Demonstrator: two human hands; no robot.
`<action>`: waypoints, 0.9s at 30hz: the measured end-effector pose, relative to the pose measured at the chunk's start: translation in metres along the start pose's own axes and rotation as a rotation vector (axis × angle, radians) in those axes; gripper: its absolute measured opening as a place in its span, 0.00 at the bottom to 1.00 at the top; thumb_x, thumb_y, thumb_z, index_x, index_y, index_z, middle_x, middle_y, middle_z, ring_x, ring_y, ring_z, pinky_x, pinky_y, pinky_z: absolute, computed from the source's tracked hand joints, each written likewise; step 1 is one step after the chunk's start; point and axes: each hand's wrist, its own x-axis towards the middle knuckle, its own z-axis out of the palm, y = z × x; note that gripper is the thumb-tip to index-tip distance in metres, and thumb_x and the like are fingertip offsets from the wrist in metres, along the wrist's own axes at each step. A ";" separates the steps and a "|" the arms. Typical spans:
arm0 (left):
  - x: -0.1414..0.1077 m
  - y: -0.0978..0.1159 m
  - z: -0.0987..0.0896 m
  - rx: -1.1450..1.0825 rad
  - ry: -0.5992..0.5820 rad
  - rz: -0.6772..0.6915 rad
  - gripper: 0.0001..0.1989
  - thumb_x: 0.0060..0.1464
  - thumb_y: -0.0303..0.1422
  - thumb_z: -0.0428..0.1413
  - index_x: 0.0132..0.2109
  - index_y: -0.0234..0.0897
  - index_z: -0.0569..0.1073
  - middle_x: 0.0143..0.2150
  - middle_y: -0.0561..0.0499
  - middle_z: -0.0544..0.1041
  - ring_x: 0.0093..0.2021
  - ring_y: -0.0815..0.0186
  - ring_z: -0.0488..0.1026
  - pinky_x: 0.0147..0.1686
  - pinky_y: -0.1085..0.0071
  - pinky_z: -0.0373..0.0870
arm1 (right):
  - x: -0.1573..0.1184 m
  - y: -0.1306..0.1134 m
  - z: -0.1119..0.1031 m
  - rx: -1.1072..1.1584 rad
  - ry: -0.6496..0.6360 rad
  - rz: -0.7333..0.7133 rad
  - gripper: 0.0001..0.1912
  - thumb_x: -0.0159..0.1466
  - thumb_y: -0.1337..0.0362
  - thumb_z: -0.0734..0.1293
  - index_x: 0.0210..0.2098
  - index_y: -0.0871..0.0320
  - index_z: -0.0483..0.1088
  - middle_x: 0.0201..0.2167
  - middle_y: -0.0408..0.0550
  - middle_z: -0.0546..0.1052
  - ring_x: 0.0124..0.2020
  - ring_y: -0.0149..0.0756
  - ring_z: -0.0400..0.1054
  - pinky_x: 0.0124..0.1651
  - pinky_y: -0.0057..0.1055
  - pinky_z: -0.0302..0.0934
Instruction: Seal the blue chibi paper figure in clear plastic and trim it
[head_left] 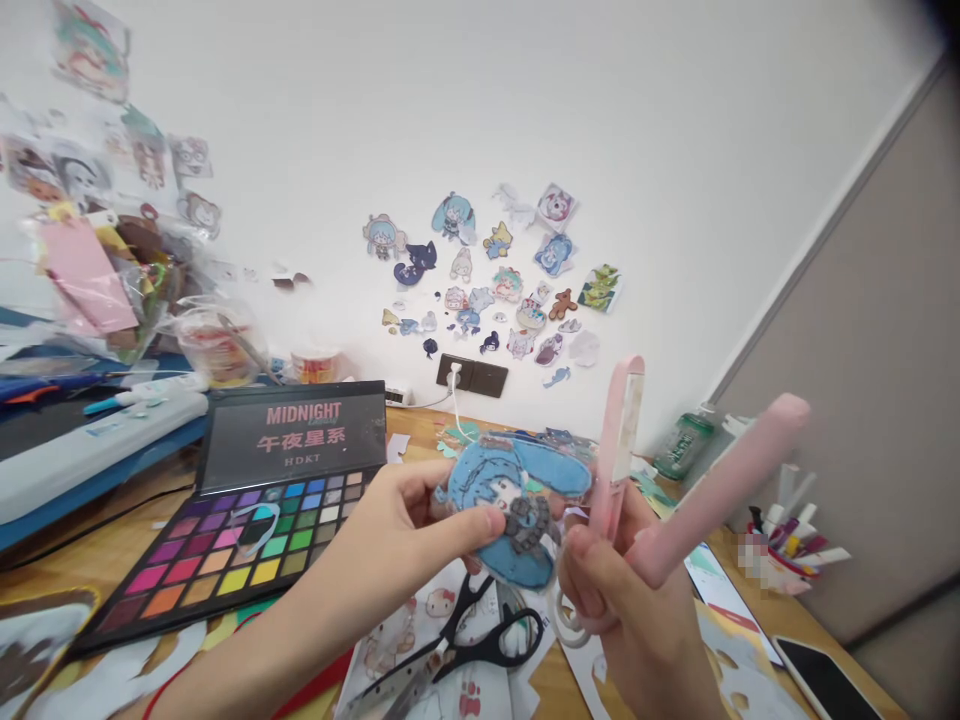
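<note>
My left hand (442, 530) pinches a flat blue-haired character figure (491, 480), its thumb across the front. The figure has dark stitch-like outlines, a grey bow and a pale face. In my right hand (637, 610) is a pink two-armed tool like a mini hair straightener (617, 450), its arms spread in a V and a stained pale plate showing on one arm. The figure's right edge lies close by that arm; whether they touch I cannot tell. A whitish loop (568, 615) hangs by my right fingers. Black-handled scissors (487, 640) lie below on printed sheets.
An open eyeshadow palette (296, 430) stands at left, beside a white power strip (105, 450). Paper scraps (150, 660) litter the wooden table. A phone (821, 680), pen holder (787, 560) and green bottle (686, 445) are at right. Cutouts and a socket (487, 378) are on the wall.
</note>
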 end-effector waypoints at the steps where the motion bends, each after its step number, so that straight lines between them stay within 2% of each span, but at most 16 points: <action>1: 0.001 -0.001 0.000 -0.031 0.000 -0.008 0.04 0.44 0.30 0.62 0.30 0.33 0.76 0.27 0.51 0.76 0.27 0.69 0.69 0.26 0.77 0.67 | 0.000 -0.001 0.000 0.015 0.012 0.016 0.14 0.56 0.56 0.69 0.37 0.53 0.64 0.13 0.33 0.57 0.16 0.26 0.50 0.19 0.25 0.49; 4: 0.003 -0.004 -0.001 -0.147 -0.044 -0.044 0.06 0.47 0.32 0.62 0.30 0.33 0.76 0.26 0.52 0.75 0.26 0.72 0.67 0.26 0.79 0.66 | 0.002 -0.001 -0.003 0.067 -0.001 0.037 0.16 0.56 0.53 0.68 0.39 0.53 0.64 0.14 0.33 0.57 0.15 0.23 0.48 0.18 0.22 0.45; 7: 0.004 -0.004 -0.004 -0.239 -0.053 -0.070 0.08 0.50 0.35 0.60 0.33 0.33 0.75 0.27 0.52 0.75 0.25 0.73 0.67 0.28 0.78 0.67 | 0.009 0.000 -0.012 0.119 -0.112 0.040 0.22 0.55 0.44 0.66 0.39 0.54 0.66 0.22 0.36 0.62 0.13 0.19 0.46 0.16 0.22 0.42; 9: 0.005 -0.002 -0.007 -0.252 -0.010 -0.024 0.09 0.51 0.35 0.60 0.35 0.34 0.74 0.28 0.52 0.75 0.25 0.73 0.67 0.29 0.77 0.68 | 0.013 0.002 -0.018 0.120 -0.160 0.054 0.30 0.52 0.37 0.63 0.40 0.55 0.67 0.25 0.37 0.63 0.12 0.17 0.45 0.15 0.23 0.41; 12: 0.005 0.003 -0.014 -0.215 0.063 0.113 0.08 0.53 0.35 0.58 0.39 0.36 0.72 0.32 0.52 0.76 0.26 0.72 0.69 0.29 0.76 0.68 | 0.015 0.002 -0.024 0.080 -0.132 0.096 0.35 0.51 0.32 0.59 0.40 0.56 0.68 0.23 0.38 0.63 0.12 0.19 0.45 0.16 0.23 0.39; 15: 0.005 0.004 -0.021 -0.195 0.117 0.224 0.07 0.54 0.34 0.58 0.40 0.38 0.72 0.33 0.53 0.75 0.27 0.72 0.70 0.29 0.76 0.68 | 0.014 0.003 -0.025 -0.102 -0.119 0.072 0.31 0.57 0.36 0.56 0.40 0.56 0.68 0.21 0.39 0.63 0.14 0.23 0.46 0.17 0.25 0.41; 18: 0.005 0.002 -0.025 -0.191 0.141 0.302 0.06 0.54 0.34 0.58 0.38 0.38 0.72 0.32 0.53 0.74 0.27 0.71 0.70 0.29 0.75 0.69 | 0.011 0.003 -0.026 -0.423 -0.137 -0.159 0.20 0.61 0.45 0.59 0.39 0.55 0.69 0.19 0.40 0.62 0.17 0.27 0.51 0.20 0.26 0.49; 21: 0.005 0.000 -0.025 -0.154 0.138 0.329 0.06 0.53 0.34 0.58 0.38 0.38 0.72 0.32 0.53 0.74 0.28 0.70 0.70 0.28 0.74 0.69 | 0.010 0.003 -0.025 -0.621 -0.108 -0.360 0.14 0.61 0.50 0.62 0.36 0.53 0.69 0.22 0.42 0.66 0.22 0.32 0.60 0.22 0.26 0.54; 24: 0.002 0.002 -0.022 -0.080 0.143 0.323 0.06 0.54 0.35 0.58 0.38 0.37 0.72 0.32 0.53 0.74 0.29 0.70 0.70 0.31 0.75 0.69 | 0.011 0.003 -0.027 -0.695 -0.108 -0.419 0.13 0.61 0.50 0.61 0.34 0.53 0.68 0.23 0.42 0.68 0.25 0.35 0.64 0.23 0.26 0.56; 27: -0.001 0.006 -0.018 -0.017 0.128 0.296 0.06 0.54 0.35 0.58 0.37 0.37 0.72 0.30 0.53 0.74 0.29 0.70 0.69 0.33 0.74 0.69 | 0.011 0.003 -0.028 -0.751 -0.075 -0.428 0.14 0.61 0.51 0.61 0.37 0.53 0.69 0.23 0.42 0.69 0.22 0.32 0.61 0.21 0.25 0.54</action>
